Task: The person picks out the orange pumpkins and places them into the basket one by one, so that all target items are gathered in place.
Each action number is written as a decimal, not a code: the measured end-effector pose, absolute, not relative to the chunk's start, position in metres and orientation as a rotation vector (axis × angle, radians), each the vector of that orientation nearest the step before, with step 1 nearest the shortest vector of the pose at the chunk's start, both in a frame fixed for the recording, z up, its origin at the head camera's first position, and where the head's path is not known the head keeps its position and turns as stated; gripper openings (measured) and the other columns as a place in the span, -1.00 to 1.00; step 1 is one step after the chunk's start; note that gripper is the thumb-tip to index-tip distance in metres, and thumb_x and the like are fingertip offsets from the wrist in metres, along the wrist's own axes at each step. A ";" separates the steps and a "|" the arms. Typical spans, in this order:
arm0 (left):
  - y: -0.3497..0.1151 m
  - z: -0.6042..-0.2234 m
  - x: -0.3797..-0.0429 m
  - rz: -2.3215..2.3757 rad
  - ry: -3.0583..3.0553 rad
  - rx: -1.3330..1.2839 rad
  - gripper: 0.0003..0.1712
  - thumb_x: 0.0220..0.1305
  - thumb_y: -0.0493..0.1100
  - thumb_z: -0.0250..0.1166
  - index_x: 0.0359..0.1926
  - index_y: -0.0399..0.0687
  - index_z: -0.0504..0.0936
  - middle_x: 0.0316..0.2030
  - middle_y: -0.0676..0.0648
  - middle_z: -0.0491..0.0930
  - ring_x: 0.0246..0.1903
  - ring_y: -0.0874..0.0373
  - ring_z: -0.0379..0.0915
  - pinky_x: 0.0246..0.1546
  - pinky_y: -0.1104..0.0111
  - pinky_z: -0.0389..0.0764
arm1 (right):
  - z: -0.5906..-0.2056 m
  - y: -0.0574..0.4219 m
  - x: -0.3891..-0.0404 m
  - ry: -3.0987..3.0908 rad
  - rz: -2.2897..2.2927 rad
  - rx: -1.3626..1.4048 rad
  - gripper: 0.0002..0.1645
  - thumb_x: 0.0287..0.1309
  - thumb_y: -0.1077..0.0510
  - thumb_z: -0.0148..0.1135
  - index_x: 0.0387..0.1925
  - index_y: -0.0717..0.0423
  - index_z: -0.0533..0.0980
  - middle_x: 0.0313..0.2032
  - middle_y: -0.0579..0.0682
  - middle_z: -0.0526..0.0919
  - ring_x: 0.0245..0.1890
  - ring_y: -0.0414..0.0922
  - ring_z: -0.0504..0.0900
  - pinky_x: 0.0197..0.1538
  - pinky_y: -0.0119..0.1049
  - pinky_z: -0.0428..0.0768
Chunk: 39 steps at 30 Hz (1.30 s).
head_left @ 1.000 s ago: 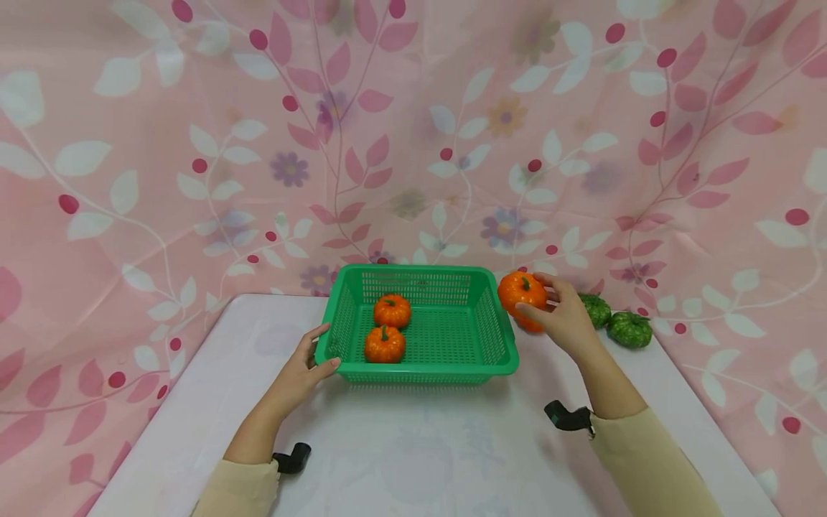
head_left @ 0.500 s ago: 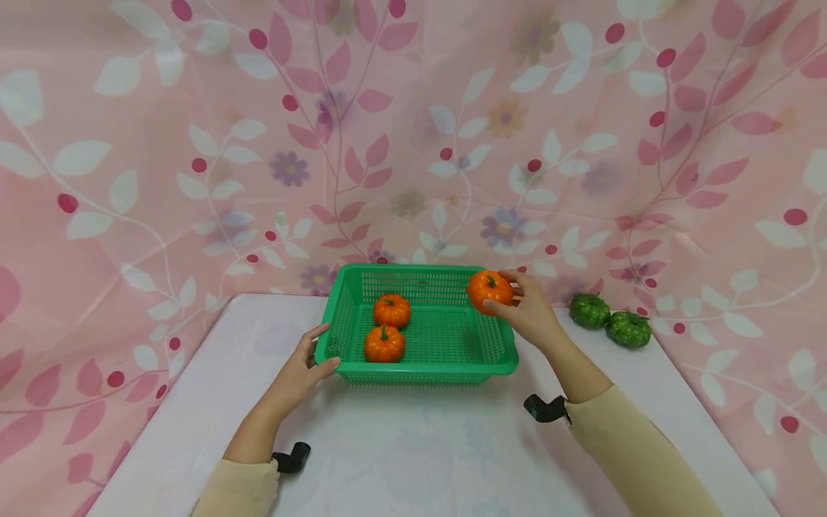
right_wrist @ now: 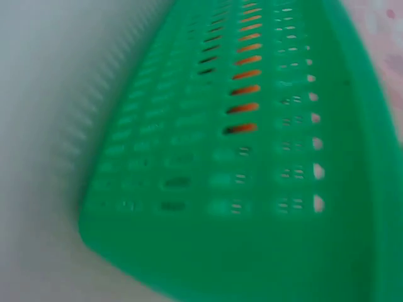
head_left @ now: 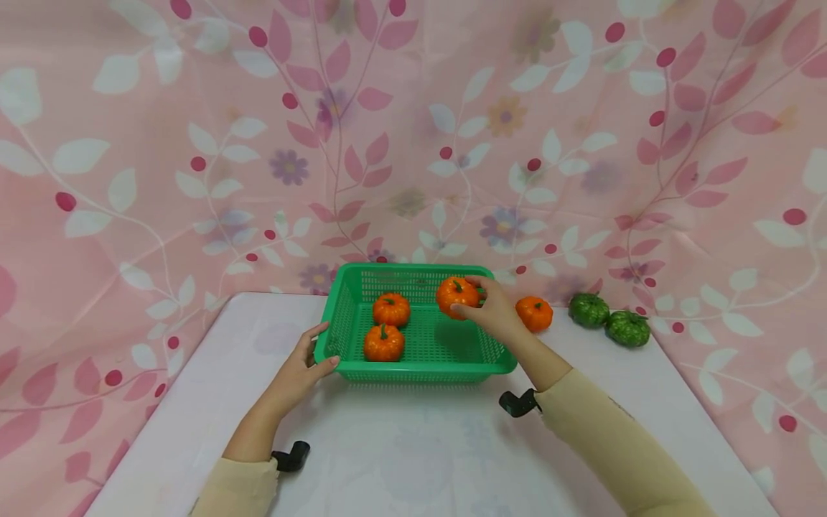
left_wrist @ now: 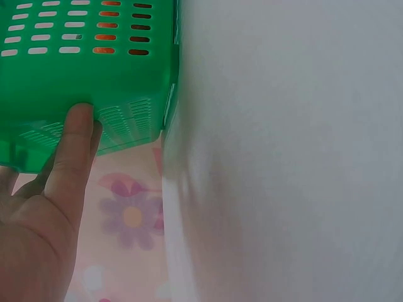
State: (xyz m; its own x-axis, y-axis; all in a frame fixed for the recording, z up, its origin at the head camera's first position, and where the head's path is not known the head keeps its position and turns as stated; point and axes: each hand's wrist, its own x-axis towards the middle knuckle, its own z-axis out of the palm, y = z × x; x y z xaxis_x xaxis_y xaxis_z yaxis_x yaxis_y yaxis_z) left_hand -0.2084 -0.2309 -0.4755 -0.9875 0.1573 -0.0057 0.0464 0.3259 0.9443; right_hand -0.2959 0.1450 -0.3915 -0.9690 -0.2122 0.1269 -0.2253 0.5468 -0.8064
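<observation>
In the head view, my right hand grips a small orange pumpkin by its right side, over the right half of a green plastic basket. Two more orange pumpkins, a rear one and a front one, sit inside at the left. My left hand holds the basket's near left corner, thumb at the front rim and fingers along the left side. The left wrist view shows this hand against the slotted wall. In the right wrist view only the basket's side shows; the right hand is out of sight.
On the white table, right of the basket, lies another orange pumpkin. Beyond it are two green pumpkins, one beside the other. A pink floral cloth hangs behind the table.
My right hand has carried the orange pumpkin leftward, from beside the basket's right rim to over its inside. The pumpkin on the table has come fully into sight. The left hand stays put.
</observation>
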 end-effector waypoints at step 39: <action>-0.231 -0.470 -0.207 1.744 2.484 0.186 -0.11 0.44 -0.10 0.24 0.58 0.09 -0.08 0.46 -0.41 0.09 0.31 -0.28 0.28 0.24 -0.08 0.42 | -0.430 0.103 -0.339 -3.048 1.294 0.363 -0.20 0.21 0.05 0.41 0.37 0.26 0.31 0.23 0.26 0.47 0.16 0.13 0.50 0.16 -0.01 0.52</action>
State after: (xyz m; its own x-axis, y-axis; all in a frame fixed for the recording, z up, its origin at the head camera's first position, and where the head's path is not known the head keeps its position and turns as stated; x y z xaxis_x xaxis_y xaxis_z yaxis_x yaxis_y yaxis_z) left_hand -0.2066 -0.2310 -0.4702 -0.9875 0.1572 -0.0118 0.0423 0.3363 0.9408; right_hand -0.3386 0.1027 -0.4305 -0.9585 -0.2708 -0.0888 -0.1242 0.6774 -0.7251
